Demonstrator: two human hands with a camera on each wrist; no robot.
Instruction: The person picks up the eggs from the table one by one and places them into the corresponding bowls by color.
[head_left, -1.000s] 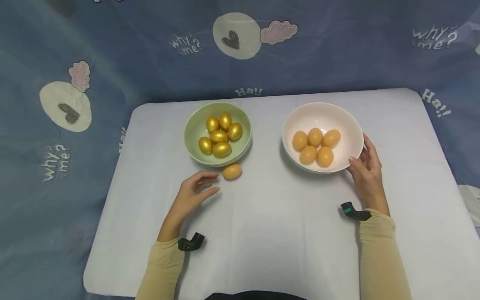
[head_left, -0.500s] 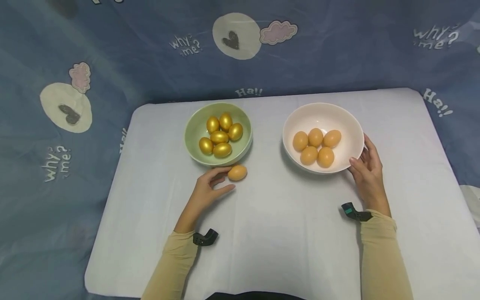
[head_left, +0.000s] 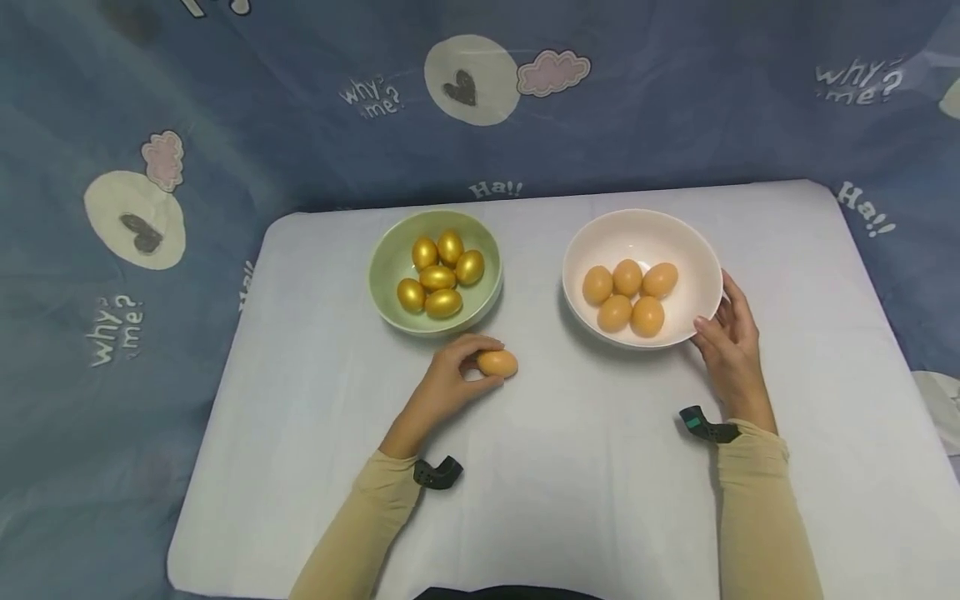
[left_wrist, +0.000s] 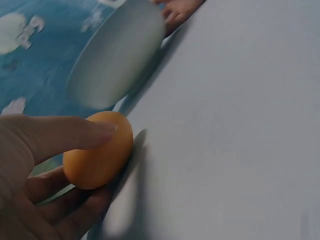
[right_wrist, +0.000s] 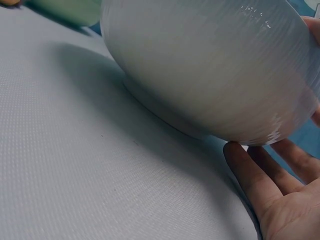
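My left hand pinches a brown egg between thumb and fingers, just in front of the green bowl. In the left wrist view the thumb lies across the upper side of this egg, with fingers beneath it. At the right, my right hand grips the white bowl by its near right side, thumb on the rim. The right wrist view shows fingertips against the underside of the bowl. Several brown eggs lie together inside the white bowl.
A green bowl with several shiny gold eggs stands left of the white bowl, a gap between them. Both stand near the far edge of the white-covered table. A printed blue cloth hangs behind.
My left hand has moved right, closed its fingers on the brown egg and carried it rightward, away from the green bowl. The right hand and both bowls have stayed in place.
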